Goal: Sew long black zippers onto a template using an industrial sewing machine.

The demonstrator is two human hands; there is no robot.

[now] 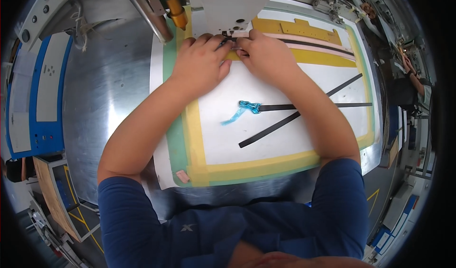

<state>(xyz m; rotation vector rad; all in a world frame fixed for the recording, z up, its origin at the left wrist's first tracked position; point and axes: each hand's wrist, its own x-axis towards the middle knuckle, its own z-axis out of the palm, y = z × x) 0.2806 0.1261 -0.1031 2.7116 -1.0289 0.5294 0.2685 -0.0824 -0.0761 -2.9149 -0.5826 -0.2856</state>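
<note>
A long thin black strap (316, 45) lies along a pink strip in a yellow jig (327, 58), its left end beneath the machine head (232, 6). My left hand (200, 62) has its fingertips pressed at that end, where a dark bit with some blue shows. Close beside it, my right hand (270, 55) pinches at the same end with bent fingers. The exact grip is partly hidden by the fingers. Nearer me, two loose black straps (266, 130) cross under my right forearm. One ends in a fitting wrapped in blue film (249, 107).
A white board (223, 144) edged with yellow and green tape lies on a metal table (104, 101). Left of the machine head hang a metal tube (154, 16) and a yellow nozzle (178, 18). A blue-framed control box (35, 130) stands left. Another person (408, 85) works far right.
</note>
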